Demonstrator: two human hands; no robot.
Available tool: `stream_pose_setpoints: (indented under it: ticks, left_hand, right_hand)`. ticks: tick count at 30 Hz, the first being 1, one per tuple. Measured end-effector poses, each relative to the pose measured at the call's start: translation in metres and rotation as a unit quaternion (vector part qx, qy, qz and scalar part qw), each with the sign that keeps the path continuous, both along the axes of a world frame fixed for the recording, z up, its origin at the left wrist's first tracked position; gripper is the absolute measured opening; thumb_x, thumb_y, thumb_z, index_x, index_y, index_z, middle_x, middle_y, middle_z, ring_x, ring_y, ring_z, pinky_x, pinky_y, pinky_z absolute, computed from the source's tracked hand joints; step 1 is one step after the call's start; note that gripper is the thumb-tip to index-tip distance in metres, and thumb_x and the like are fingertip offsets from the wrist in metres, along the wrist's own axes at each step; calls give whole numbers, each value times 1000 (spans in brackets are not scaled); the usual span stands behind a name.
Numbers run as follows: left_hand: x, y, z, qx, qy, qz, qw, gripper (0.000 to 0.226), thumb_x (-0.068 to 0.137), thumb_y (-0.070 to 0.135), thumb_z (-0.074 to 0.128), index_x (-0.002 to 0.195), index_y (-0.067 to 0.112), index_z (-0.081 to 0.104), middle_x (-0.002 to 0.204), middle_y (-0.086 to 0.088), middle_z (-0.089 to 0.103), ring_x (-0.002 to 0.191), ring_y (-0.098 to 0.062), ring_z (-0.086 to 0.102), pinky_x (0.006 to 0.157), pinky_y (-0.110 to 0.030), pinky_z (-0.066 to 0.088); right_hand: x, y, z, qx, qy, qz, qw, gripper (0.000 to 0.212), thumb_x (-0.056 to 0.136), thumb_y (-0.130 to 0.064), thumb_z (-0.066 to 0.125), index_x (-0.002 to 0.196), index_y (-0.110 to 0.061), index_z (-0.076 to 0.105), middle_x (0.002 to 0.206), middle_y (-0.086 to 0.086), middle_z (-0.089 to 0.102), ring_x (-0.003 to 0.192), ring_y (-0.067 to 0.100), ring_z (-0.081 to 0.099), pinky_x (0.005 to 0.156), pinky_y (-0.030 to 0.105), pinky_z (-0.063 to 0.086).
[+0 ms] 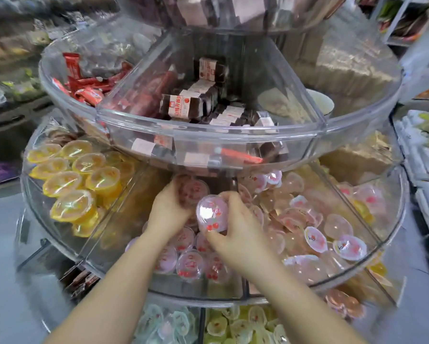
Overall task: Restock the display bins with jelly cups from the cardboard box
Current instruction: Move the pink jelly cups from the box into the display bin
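Both my hands reach into the middle compartment of a clear round display bin [114,264]. My right hand [235,234] grips a pink cherry jelly cup [212,213], tilted with its foil lid towards me. Just to the left, my left hand [170,207] holds another pink jelly cup [194,191] at the back of the compartment, under the tier above. Several pink cherry cups [191,265] lie in rows below my hands. No cardboard box is in view.
Yellow jelly cups [72,184] fill the left compartment and pale pink ones [315,227] the right. The upper clear tier [208,135] overhangs with brown wrapped sweets and red packets. A lower tier holds green and blue cups [235,324]. Shelves surround the stand.
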State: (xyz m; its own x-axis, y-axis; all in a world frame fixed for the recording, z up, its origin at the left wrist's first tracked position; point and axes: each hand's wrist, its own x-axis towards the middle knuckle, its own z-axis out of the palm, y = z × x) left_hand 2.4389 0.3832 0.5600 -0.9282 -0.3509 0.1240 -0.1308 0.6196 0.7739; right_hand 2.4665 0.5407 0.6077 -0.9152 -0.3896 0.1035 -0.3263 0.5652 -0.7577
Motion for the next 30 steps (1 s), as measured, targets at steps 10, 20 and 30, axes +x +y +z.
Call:
stream_pose_setpoints:
  ticks: [10, 20, 30]
  left_hand:
    - [-36, -3, -23, -287, -65, -66, 954, 63, 75, 52, 51, 121, 9, 57, 137, -13, 47, 127, -35, 30, 100, -44, 27]
    - [-46, -19, -25, -260, -24, -176, 949, 72, 70, 60, 60, 131, 23, 49, 139, -8, 48, 132, -31, 28, 108, -49, 18]
    - [-50, -19, -30, -247, -45, -120, 961, 95, 68, 63, 66, 140, 11, 32, 148, -18, 28, 134, -34, 24, 111, -43, 24]
  right_hand:
    - [11, -33, -18, 148, 0, -71, 986, 41, 80, -5, 48, 119, -16, 37, 120, 4, 47, 105, 26, 53, 68, 31, 33]
    - [14, -38, -14, 137, -24, -97, 985, 32, 78, -3, 47, 107, -15, 39, 113, 6, 50, 102, 29, 53, 75, 35, 42]
    - [13, -40, -15, 161, -12, -106, 981, 40, 84, -9, 51, 120, -16, 36, 120, 5, 49, 104, 25, 55, 72, 29, 39]
